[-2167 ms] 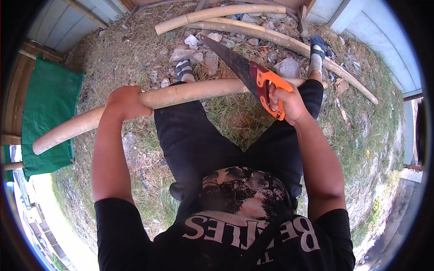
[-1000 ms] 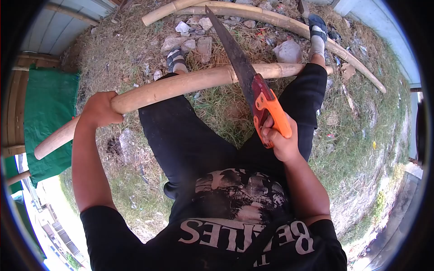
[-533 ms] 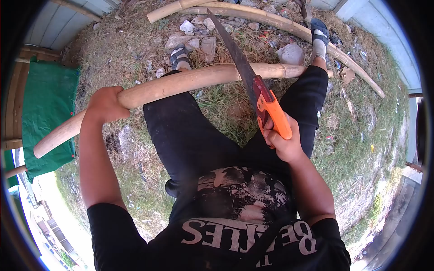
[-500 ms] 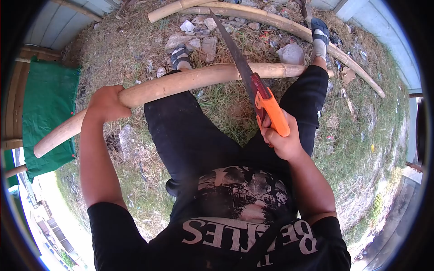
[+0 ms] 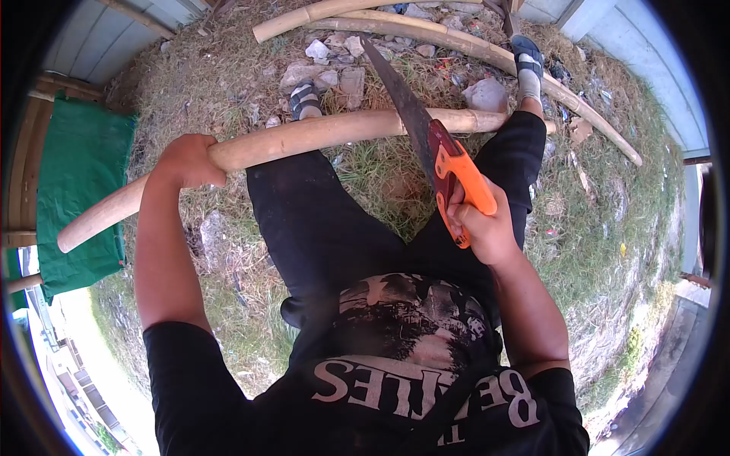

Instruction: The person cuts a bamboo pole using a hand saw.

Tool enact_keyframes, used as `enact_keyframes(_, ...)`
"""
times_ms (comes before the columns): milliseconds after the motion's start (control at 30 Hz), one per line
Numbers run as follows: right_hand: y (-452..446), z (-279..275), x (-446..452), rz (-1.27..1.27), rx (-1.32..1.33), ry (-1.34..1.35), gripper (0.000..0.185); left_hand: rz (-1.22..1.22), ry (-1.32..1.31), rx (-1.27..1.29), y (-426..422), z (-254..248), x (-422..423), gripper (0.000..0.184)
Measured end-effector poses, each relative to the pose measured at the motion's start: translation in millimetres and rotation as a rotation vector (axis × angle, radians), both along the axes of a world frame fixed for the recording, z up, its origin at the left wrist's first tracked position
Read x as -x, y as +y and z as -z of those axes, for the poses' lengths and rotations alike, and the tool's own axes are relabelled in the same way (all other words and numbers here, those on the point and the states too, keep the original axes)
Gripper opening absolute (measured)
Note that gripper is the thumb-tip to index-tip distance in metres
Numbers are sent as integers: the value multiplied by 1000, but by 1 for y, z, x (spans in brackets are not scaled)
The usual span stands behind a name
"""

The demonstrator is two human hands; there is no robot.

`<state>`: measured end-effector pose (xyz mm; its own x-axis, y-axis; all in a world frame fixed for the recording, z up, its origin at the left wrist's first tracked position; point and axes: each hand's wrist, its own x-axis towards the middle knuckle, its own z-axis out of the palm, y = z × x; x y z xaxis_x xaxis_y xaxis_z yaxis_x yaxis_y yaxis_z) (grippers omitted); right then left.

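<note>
A thick, pale bamboo pole (image 5: 304,137) stretches across my thighs, its near end sticking out to the lower left. My left hand (image 5: 190,161) is wrapped round it left of my knee. In my right hand (image 5: 487,224) is a hand saw (image 5: 414,114) with an orange handle and a dark blade, gripped by the handle. The blade crosses the pole over the gap between my legs, its tip pointing away from me. Whether the teeth sit in a cut I cannot tell.
More bamboo poles (image 5: 456,42) lie on the ground beyond my feet. Stones (image 5: 487,95) and litter are scattered over the dry grass. A green sheet (image 5: 80,190) hangs at the left, and pale board walls (image 5: 646,72) stand at the far right.
My right hand has moved slightly back and right, drawing the saw towards me. The saw's handle has turned to show more of its side. My left hand keeps its hold on the bamboo pole.
</note>
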<state>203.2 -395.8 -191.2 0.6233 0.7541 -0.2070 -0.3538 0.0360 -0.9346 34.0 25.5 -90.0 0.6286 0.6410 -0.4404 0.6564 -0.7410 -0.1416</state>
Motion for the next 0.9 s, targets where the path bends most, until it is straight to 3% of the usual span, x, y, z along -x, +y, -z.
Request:
enact_keyframes(167, -25, 10, 12, 153, -59, 32, 11, -37, 14, 22, -5, -4, -2, 57)
enact_keyframes(367, 11, 22, -16, 127, -151, -27, 10, -10, -40, -58, -26, 0, 15, 56)
enact_keyframes(667, 30, 49, -23, 59, -107, -53, 11, 32, -82, 33, -19, -14, 9, 61)
enact_keyframes(733, 24, 50, -25, 60, -111, -44, 11, 162, -562, 145, 18, -11, 36, 61)
enact_keyframes(800, 16, 51, -25, 58, -112, -34, 11, 181, -944, -375, 29, -17, 60, 62)
enact_keyframes(867, 13, 52, -25, 67, -150, -16, 12, -313, -1348, -1098, 33, 8, 88, 66)
enact_keyframes(900, 13, 54, -25, 76, -172, -8, 12, -632, -1756, -800, 26, 18, 92, 71)
